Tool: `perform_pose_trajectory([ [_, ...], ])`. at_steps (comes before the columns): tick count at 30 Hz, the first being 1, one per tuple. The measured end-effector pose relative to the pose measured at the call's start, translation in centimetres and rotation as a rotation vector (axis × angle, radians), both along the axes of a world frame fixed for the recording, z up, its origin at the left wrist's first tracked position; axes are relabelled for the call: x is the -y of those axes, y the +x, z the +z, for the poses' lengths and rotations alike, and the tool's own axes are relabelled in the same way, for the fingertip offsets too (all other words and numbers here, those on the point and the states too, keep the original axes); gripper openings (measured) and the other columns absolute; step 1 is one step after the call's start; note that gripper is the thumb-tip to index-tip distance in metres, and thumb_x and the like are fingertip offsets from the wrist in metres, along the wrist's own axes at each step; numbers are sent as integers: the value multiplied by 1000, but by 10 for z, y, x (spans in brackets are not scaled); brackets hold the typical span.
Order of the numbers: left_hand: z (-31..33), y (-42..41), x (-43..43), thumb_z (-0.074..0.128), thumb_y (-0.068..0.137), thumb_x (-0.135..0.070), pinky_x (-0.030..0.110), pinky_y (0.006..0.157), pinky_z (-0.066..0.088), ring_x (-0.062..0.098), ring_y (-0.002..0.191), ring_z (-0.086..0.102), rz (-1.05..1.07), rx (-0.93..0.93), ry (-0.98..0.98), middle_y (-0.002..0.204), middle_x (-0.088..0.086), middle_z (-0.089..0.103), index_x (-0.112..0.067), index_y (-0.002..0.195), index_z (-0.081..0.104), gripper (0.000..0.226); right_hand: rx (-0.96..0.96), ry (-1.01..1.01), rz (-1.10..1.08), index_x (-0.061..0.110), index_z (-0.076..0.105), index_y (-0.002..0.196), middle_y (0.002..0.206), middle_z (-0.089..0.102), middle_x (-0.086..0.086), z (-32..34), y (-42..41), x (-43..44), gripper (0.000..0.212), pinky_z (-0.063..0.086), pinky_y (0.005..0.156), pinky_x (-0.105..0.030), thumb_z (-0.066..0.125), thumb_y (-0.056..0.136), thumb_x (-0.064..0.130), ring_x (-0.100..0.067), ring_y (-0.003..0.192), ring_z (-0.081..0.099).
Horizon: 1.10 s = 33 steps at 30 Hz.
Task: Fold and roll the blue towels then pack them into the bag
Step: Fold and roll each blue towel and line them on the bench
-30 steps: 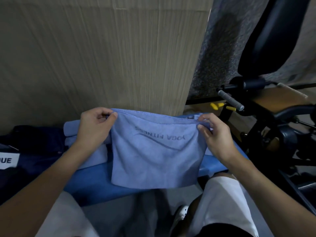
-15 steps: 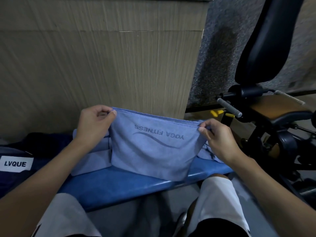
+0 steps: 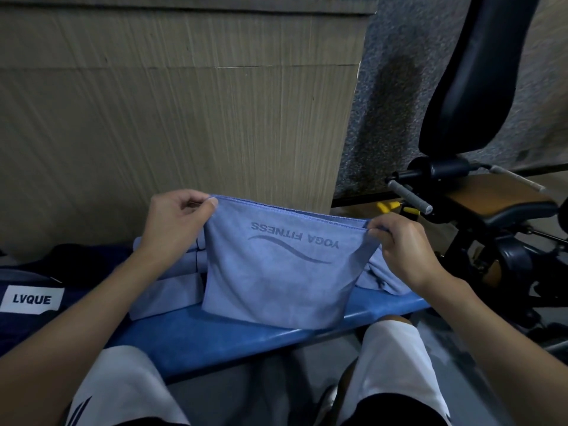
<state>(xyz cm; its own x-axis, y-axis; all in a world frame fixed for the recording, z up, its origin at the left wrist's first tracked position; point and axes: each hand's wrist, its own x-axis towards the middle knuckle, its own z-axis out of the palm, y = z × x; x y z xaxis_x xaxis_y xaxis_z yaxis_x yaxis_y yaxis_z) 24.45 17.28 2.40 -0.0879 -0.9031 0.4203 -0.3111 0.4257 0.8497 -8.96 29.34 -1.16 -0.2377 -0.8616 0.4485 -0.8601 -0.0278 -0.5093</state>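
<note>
Both hands, the left hand [image 3: 173, 221] and right hand [image 3: 402, 250], pinch the top corners of a folded blue towel [image 3: 276, 272] hanging over a blue bench [image 3: 215, 339].

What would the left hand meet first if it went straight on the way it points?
Likely the wooden panel behind the bench. The left hand, pinching the towel, looks raised above the folded towels, though depth is unclear.

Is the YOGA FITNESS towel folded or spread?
Folded: YOGA FITNESS towel hangs doubled, two hems together between left hand and right hand.
</note>
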Motion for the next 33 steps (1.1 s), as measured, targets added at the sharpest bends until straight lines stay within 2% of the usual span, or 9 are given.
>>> perform_pose_trajectory([
  [4,1,0,0,71,88,-18,48,85,58,8,72,66,-7,-4,5,71,-8,72,-27,77,73,15,-12,26,49,17,62,81,84,61,-7,2,-1,-3,20,36,65,-29,54,89,1,-19,76,53],
  [6,2,-1,0,71,88,-17,44,84,59,9,73,66,-6,-2,-2,72,-6,72,-26,77,73,14,-24,41,82,11,68,87,89,62,-11,1,-2,-5,18,38,68,-29,54,92,0,-21,80,55],
  [9,2,-2,2,69,89,-14,13,71,53,-3,68,64,0,26,-38,69,-18,70,-26,76,70,18,-40,37,116,3,70,95,91,62,-11,0,-2,-7,17,34,69,-23,53,96,5,-20,83,55],
  [11,2,-1,5,68,90,-13,4,62,45,-9,64,61,18,42,-39,66,-26,67,-26,76,69,19,-26,30,125,2,68,96,90,62,-8,1,1,-9,15,32,66,-19,54,96,9,-17,83,54],
  [15,0,1,13,67,90,-10,3,57,43,-11,59,59,54,25,-15,60,-27,65,-23,74,68,20,50,15,147,9,63,87,78,60,-3,2,10,-13,15,38,63,-25,54,97,15,-15,73,54],
  [19,-3,4,19,65,90,-8,3,53,42,-11,57,59,70,9,11,56,-27,63,-20,75,68,19,306,-6,162,16,53,71,63,47,1,11,23,-14,30,36,57,-25,47,100,19,-4,57,41],
  [24,-4,5,25,64,91,-7,3,52,42,-12,54,58,85,-26,19,52,-26,62,-9,86,68,8,531,-71,196,-4,46,67,64,40,-6,17,33,-14,49,33,61,-32,47,97,36,-14,64,37],
  [30,-2,13,33,66,91,-11,9,58,50,-1,61,61,107,-40,23,69,-7,68,-23,75,68,20,693,-76,250,-2,57,67,66,51,-9,22,39,-16,35,39,65,-35,60,93,21,-16,66,44],
  [33,-1,16,38,66,90,-12,13,57,51,-3,56,60,105,-55,38,59,-14,68,-24,74,69,20,727,-38,272,1,64,71,70,59,-10,23,41,-17,21,43,68,-32,65,88,13,-17,69,50],
])
